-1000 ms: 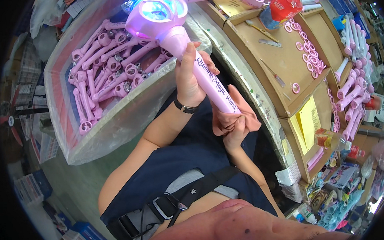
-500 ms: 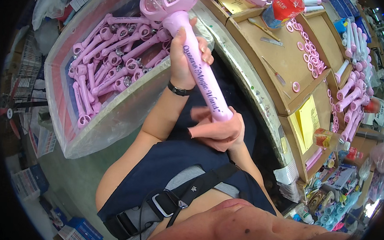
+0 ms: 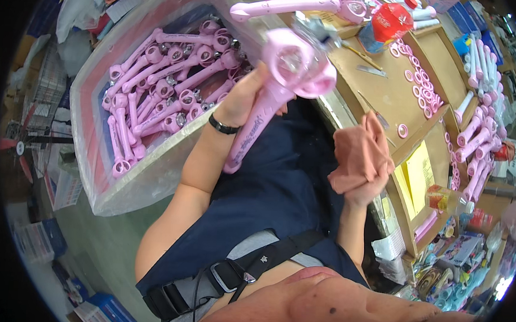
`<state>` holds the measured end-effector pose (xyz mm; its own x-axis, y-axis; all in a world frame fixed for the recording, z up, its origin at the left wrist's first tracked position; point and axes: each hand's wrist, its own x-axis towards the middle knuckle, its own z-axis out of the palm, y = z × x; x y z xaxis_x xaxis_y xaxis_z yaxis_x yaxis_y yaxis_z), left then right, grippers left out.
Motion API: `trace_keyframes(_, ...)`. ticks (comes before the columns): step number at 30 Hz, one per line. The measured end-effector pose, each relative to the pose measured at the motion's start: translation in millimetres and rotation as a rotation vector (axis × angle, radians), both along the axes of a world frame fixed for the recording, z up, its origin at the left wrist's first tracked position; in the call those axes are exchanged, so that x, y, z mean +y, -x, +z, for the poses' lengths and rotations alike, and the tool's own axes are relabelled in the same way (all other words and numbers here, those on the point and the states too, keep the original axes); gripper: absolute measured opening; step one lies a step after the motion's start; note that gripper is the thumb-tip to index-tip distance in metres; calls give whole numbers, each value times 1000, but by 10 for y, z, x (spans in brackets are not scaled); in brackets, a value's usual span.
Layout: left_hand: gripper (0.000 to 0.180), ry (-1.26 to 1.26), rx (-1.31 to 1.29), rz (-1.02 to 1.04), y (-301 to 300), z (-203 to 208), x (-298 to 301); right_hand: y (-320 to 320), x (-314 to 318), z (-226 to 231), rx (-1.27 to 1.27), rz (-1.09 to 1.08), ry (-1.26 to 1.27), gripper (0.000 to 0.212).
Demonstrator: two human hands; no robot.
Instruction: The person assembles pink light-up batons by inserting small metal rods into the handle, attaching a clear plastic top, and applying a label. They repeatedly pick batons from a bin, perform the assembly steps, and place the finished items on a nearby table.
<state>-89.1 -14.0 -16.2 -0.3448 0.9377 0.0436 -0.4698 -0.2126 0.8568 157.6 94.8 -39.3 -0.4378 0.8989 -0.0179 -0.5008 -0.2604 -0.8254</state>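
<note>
A pink toy wand (image 3: 271, 97) with a clear, bulbous head is gripped near the top of its handle by my left hand (image 3: 240, 102). The head tilts up toward the bench and the handle's end points down toward my lap. Dark lettering runs along the handle. Off to the right, apart from the wand, my right hand (image 3: 368, 192) is closed around a crumpled salmon-coloured cloth (image 3: 360, 152), which covers most of the fingers.
At my left is a plastic-lined bin (image 3: 146, 181) piled with similar wands. Cardboard trays (image 3: 355, 96) on the bench hold pink rings (image 3: 402, 131), a screwdriver and yellow paper (image 3: 416, 176). A red-labelled bottle (image 3: 387, 25) stands beside more wands at the back.
The cloth has come off the handle's end and moved right with my right hand. My left hand has lowered the wand and turned it, so its handle now slants the other way.
</note>
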Motion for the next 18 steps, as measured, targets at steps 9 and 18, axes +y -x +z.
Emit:
trace_keyframes(9, 70, 331, -84, -193, -625, -92, 136, 899, 161, -88, -529, -484, -1239, 43)
trace_keyframes(18, 59, 222, 112, 69, -749, -145, 326, 1024, -175, 220, -397, -371, -1040, 26)
